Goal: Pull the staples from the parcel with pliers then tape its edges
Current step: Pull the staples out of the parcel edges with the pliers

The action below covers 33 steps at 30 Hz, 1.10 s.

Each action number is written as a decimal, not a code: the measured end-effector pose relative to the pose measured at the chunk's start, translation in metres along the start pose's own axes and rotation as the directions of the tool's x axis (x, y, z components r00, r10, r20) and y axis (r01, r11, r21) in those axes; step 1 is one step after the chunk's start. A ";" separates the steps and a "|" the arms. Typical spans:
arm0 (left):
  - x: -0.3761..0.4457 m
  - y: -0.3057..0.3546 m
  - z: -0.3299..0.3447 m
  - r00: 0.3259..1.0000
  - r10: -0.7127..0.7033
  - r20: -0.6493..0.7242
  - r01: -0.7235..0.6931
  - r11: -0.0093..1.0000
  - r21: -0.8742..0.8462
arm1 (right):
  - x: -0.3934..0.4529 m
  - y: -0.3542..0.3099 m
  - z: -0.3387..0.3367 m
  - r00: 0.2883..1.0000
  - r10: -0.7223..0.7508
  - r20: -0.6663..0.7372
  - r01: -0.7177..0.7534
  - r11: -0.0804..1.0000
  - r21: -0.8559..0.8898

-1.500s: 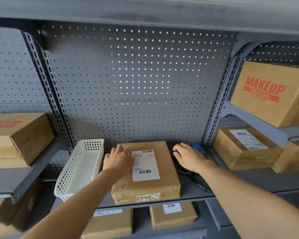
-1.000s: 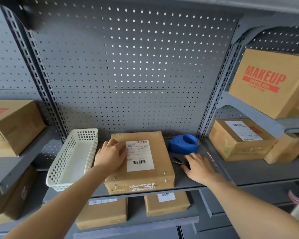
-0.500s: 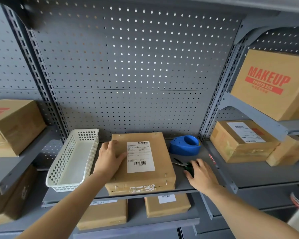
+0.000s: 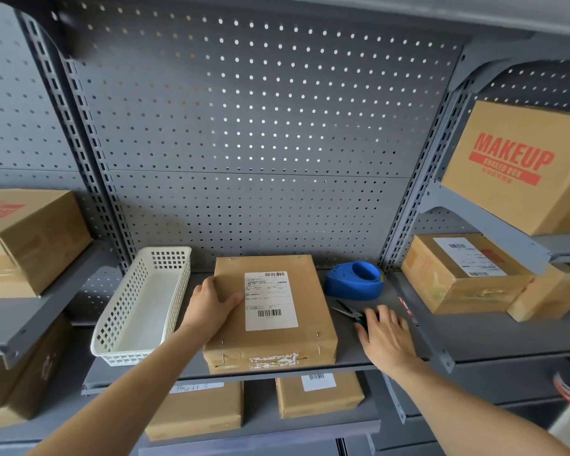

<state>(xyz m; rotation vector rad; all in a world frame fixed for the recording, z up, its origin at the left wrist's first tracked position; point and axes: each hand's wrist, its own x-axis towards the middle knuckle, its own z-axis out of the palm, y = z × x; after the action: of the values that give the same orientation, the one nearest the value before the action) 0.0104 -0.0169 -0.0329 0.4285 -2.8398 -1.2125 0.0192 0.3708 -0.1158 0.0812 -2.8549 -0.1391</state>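
Observation:
A brown paper parcel with a white shipping label lies on the grey shelf; staples show near its front corners and front face. My left hand rests on the parcel's left side, thumb over the top. Pliers with dark handles lie on the shelf just right of the parcel, jaws pointing left and back. My right hand lies over the pliers' handles, fingers fairly straight; whether it grips them I cannot see. A blue tape dispenser stands behind the pliers.
A white perforated basket sits left of the parcel. Cardboard boxes fill the side shelves, among them a "MAKEUP" box at upper right and a labelled box at right. More parcels lie on the shelf below. A pegboard wall stands behind.
My right hand came off the blue tape dispenser and moved forward and down onto the pliers. My left hand stayed on the parcel's left side.

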 end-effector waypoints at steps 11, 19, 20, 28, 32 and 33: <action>0.002 -0.003 -0.003 1.000 0.003 0.010 -0.003 1.000 -0.023 | 0.017 0.009 -0.030 0.990 -0.024 -0.137 0.032 0.998 0.055; 0.003 -0.005 -0.004 0.999 -0.018 0.038 0.020 0.998 -0.054 | 0.054 -0.003 -0.058 0.978 -0.074 -0.195 0.084 0.995 0.046; 0.003 -0.005 -0.004 0.999 -0.017 0.039 0.019 0.998 -0.054 | 0.059 -0.007 -0.061 0.975 -0.093 -0.201 0.103 0.994 0.042; 0.001 -0.007 -0.003 0.999 -0.013 0.031 0.015 0.999 -0.051 | 0.098 -0.052 -0.088 0.963 -0.201 -0.180 0.214 0.975 0.060; 0.002 -0.011 0.001 0.998 -0.052 0.040 0.056 0.993 -0.102 | 0.110 -0.078 -0.095 0.953 -0.242 -0.184 0.260 0.962 0.083; 0.002 -0.012 0.001 0.998 -0.055 0.037 0.059 0.992 -0.111 | 0.113 -0.085 -0.096 0.950 -0.251 -0.183 0.271 0.958 0.095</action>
<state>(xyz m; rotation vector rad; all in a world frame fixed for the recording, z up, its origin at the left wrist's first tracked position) 0.0113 -0.0243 -0.0425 0.4923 -2.7867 -1.3944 -0.0581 0.2697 -0.0016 0.4747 -2.6674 -0.0134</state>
